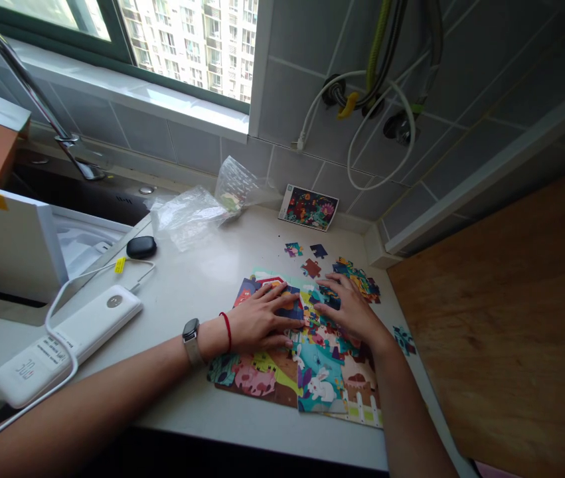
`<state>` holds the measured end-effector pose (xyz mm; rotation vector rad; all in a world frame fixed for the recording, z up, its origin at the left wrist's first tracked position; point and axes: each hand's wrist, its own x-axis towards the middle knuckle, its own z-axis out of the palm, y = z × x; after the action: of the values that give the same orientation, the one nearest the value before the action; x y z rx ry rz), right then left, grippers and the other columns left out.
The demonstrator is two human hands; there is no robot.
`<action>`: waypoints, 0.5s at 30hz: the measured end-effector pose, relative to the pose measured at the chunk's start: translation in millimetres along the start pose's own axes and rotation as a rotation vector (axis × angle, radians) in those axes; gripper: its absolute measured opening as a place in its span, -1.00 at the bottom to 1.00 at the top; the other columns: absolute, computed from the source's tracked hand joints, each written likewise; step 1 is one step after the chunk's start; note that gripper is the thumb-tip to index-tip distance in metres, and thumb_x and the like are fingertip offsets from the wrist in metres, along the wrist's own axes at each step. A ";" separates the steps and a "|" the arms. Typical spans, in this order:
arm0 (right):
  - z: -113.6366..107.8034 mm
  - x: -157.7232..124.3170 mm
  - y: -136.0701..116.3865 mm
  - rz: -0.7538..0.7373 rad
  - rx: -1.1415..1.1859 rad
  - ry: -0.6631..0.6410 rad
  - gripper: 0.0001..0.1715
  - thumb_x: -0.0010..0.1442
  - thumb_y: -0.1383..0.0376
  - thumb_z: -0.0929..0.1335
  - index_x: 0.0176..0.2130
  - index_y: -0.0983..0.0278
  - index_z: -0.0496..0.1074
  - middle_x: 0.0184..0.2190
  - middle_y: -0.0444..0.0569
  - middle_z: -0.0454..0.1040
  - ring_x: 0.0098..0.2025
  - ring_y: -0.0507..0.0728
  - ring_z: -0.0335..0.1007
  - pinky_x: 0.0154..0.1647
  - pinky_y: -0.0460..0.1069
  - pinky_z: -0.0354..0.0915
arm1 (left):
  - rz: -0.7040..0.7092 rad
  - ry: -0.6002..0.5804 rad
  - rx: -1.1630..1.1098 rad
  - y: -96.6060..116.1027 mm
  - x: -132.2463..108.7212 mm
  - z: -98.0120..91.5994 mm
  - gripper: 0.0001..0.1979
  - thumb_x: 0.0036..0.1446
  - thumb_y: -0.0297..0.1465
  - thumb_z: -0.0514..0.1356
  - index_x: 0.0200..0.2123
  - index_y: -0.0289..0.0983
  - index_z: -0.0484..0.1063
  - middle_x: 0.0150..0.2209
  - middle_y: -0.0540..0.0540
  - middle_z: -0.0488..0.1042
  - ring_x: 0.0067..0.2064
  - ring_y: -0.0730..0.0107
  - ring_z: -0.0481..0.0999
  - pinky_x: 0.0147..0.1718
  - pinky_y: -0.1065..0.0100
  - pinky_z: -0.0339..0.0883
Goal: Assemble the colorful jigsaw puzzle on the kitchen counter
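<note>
A partly joined colourful jigsaw puzzle lies on the white counter. My left hand lies flat on its upper left part, fingers spread, with a watch and a red string on the wrist. My right hand rests flat on the upper middle, fingers stretched toward the left hand. Loose pieces lie just beyond the hands, and a small joined cluster sits by my right fingertips. One more piece lies to the right.
A puzzle picture card leans on the tiled wall. Crumpled plastic bags lie behind. A white power bank with cable, a black case and a white box stand left. A wooden board is on the right.
</note>
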<state>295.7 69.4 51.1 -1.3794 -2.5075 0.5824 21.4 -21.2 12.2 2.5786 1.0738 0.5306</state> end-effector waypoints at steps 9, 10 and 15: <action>2.1 -2.0 1.1 0.050 -0.009 -0.147 0.06 0.03 -0.11 0.60 0.40 0.01 0.32 0.53 0.11 0.03 0.58 0.47 -0.23 0.51 0.39 -0.06 | 0.000 0.040 -0.012 -0.6 -0.4 2.3 -0.50 0.37 0.03 0.18 0.31 0.10 0.45 0.46 -0.12 0.20 0.48 -0.35 0.10 0.39 -0.30 0.05; 3.0 -1.7 0.9 0.058 -0.008 -0.168 0.10 0.01 -0.12 0.61 0.41 0.00 0.31 0.54 0.10 0.01 0.59 0.49 -0.28 0.51 0.41 -0.08 | 0.001 0.040 -0.018 -0.3 -0.3 2.2 -0.50 0.38 0.03 0.18 0.30 0.08 0.46 0.46 -0.14 0.21 0.47 -0.35 0.11 0.39 -0.31 0.06; 5.3 -0.2 1.0 0.080 -0.010 -0.197 0.12 0.00 -0.10 0.61 0.42 -0.02 0.28 0.55 0.08 -0.01 0.59 0.49 -0.35 0.52 0.41 -0.10 | -0.002 0.064 -0.058 0.4 0.0 2.5 -0.50 0.36 0.01 0.21 0.29 0.06 0.47 0.45 -0.17 0.22 0.48 -0.38 0.09 0.38 -0.34 0.07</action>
<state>294.6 68.4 45.9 -1.4984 -2.6183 0.7574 22.8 -21.8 10.1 2.5255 1.0652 0.6387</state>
